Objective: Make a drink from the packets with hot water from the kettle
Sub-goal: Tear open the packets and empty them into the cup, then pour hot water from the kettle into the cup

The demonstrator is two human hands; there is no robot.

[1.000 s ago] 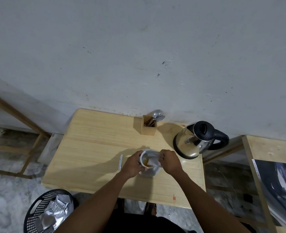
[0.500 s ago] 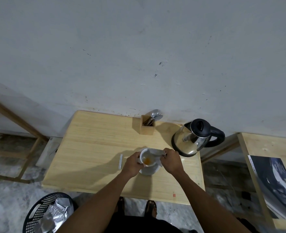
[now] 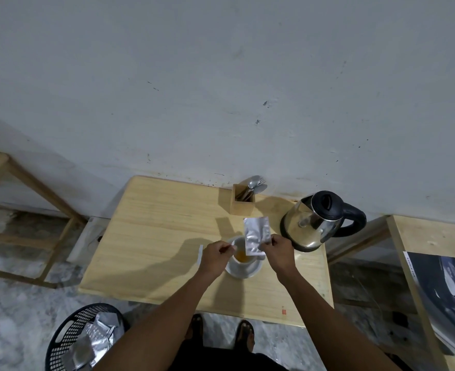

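Observation:
A white cup [image 3: 237, 242] with something orange-brown inside stands on a white saucer [image 3: 243, 271] near the wooden table's front. My right hand [image 3: 278, 253] pinches the lower corner of a silver packet [image 3: 256, 235] and holds it upright over the cup. My left hand [image 3: 215, 257] is at the cup's left rim, its fingertips closed on a small white scrap [image 3: 232, 246]. The steel kettle [image 3: 313, 226] with its black lid and handle stands just right of my right hand.
A wooden holder with spoons [image 3: 243, 202] stands at the back by the wall. A thin white strip [image 3: 200, 254] lies left of my left hand. A black basket [image 3: 68, 341] with used silver packets sits on the floor. A second table [image 3: 400, 236] is on the right.
The packet was tipped down into the cup between both hands; now my right hand has raised it upright above the cup. My left hand has come off the cup's side, pinching a scrap.

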